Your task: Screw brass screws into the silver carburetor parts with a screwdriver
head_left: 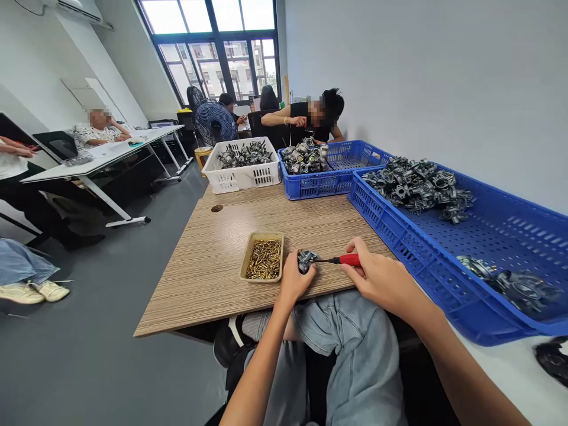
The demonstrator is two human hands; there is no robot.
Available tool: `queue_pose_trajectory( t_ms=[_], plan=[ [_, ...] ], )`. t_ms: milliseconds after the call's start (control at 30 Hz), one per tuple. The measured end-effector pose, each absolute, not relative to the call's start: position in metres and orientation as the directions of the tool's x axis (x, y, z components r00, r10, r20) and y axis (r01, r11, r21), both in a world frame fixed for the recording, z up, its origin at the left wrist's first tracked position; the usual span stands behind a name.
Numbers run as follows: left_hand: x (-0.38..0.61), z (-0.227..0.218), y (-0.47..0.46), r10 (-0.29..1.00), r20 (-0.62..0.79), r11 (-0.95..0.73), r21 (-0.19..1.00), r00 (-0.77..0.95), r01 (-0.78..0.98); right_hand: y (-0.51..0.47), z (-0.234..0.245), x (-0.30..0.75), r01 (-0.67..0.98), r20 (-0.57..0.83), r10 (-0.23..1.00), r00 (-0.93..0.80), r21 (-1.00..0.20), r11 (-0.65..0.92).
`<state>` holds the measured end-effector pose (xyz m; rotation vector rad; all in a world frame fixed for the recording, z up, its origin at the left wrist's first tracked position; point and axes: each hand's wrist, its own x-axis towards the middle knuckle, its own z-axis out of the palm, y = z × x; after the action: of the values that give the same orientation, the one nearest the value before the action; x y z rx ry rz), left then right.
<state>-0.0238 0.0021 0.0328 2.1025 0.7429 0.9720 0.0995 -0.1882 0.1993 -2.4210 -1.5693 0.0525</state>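
My left hand (294,280) is closed around a small grey metal casting (307,259), holding it on the wooden table (213,260) near its front edge. In my right hand (381,277) is a screwdriver (349,260) with a red handle and a dark shaft. It lies nearly level, its tip reaching the casting from the right; the exact contact point is too small to make out. Just left of my left hand stands a shallow beige tray (244,275) filled with small brass-coloured screw-like pieces (265,259).
A long blue crate (390,236) with metal castings (421,183) borders the table's right side. At the back are a white crate (242,181) and another blue crate (310,188), both holding castings. Behind them sits a co-worker (317,115). A fan (215,122) stands further back.
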Motion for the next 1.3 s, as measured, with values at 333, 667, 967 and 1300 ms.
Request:
queue_pose_trajectory(
  t_ms=[333,667,967,1300],
  plan=[
    [-0.022,0.028,0.004,0.734,0.412,-0.602,0.763,0.54,0.235,-0.194,0.194,0.1,0.895,0.053,0.94,0.337,-0.327,-0.302],
    [-0.024,0.031,0.005,0.717,0.412,-0.624,0.738,0.563,0.256,-0.186,0.197,0.102,0.864,0.048,0.889,0.455,-0.264,-0.428],
    [-0.024,0.034,0.004,0.738,0.369,-0.593,0.754,0.565,0.282,-0.182,0.201,0.097,0.829,0.055,0.828,0.557,-0.081,-0.553],
    [-0.023,0.037,0.003,0.748,0.35,-0.575,0.766,0.563,0.288,-0.187,0.197,0.103,0.86,0.065,0.87,0.488,-0.203,-0.468]
  ],
)
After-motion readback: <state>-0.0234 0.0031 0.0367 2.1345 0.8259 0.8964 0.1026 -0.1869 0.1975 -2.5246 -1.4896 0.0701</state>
